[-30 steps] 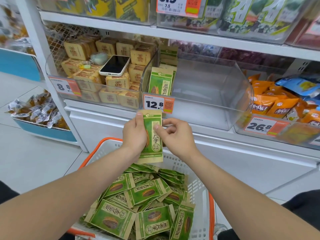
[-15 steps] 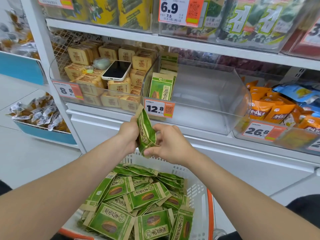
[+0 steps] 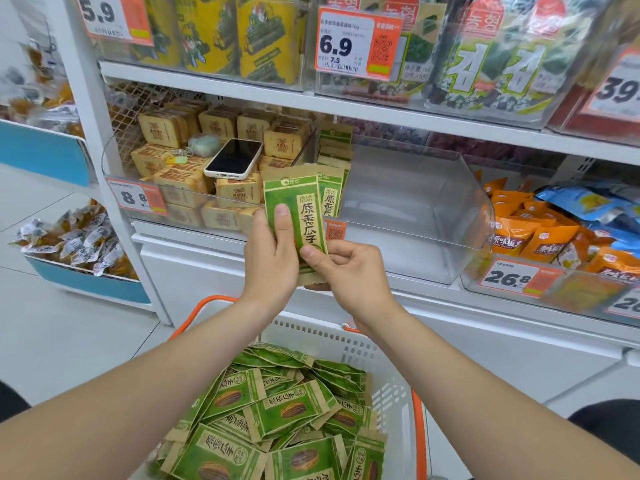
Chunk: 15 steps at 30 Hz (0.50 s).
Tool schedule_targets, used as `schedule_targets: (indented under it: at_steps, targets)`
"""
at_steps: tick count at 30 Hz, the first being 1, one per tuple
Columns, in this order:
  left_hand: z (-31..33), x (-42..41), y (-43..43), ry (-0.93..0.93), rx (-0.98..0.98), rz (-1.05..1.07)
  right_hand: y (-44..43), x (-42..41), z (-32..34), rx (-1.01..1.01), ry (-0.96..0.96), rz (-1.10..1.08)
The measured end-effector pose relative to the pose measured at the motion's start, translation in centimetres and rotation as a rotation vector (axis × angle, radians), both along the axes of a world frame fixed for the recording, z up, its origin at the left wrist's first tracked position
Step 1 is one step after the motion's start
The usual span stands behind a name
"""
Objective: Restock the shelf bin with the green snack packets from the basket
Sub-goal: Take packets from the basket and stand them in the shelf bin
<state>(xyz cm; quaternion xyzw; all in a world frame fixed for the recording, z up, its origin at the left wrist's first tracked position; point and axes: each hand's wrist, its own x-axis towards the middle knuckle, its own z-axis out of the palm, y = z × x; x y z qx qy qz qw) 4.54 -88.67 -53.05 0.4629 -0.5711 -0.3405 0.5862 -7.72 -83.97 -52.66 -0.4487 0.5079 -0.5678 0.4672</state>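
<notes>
shelf bin [image 3: 433, 216]: clear plastic, on the middle shelf; the landmark for every place below.
held packet [image 3: 306, 206]: green with kraft-brown edges, upright and face-on, just in front of the shelf bin's left front corner. It reads 洽洽 at the top and 原香瓜子 down the front.
left hand [image 3: 270, 261]: grasps the held packet along its left edge, thumb laid up the front.
right hand [image 3: 349, 271]: pinches the held packet's lower right corner between thumb and curled forefinger.
bin packets [image 3: 334, 168]: same green design, stacked upright against the shelf bin's left wall.
bin tag [image 3: 335, 231]: on the shelf bin's front lip; only an orange part with a QR code shows, the price hidden behind the held packet.
basket [image 3: 349, 344]: white with orange handles, below and in front of the shelf bin.
basket packets [image 3: 280, 408]: loose heap of the same green packets, sunflower-seed picture on each.
phone [image 3: 233, 159]: dark screen up, on tan packets in the bin left of the shelf bin.
left tag [image 3: 133, 199]: reads 8.8.
right tag [image 3: 507, 278]: reads 26.8, under orange packets [image 3: 533, 233].
upper tag [image 3: 346, 45]: above the shelf bin; reads 6.9, small 7.5.
</notes>
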Motion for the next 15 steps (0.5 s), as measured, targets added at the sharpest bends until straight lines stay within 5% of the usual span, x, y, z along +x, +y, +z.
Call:
schedule_targets:
  at_steps: [10,15]
  targets:
    - [1.2,0.4,-1.1,-0.066,-0.106,-0.123,-0.6,0.7,0.6,-0.179,-0.078,-0.217]
    - [1.9,0.9,-2.2,-0.153,-0.087,-0.213,-1.9,-0.6,2.4,-0.112,-0.094,-0.204]
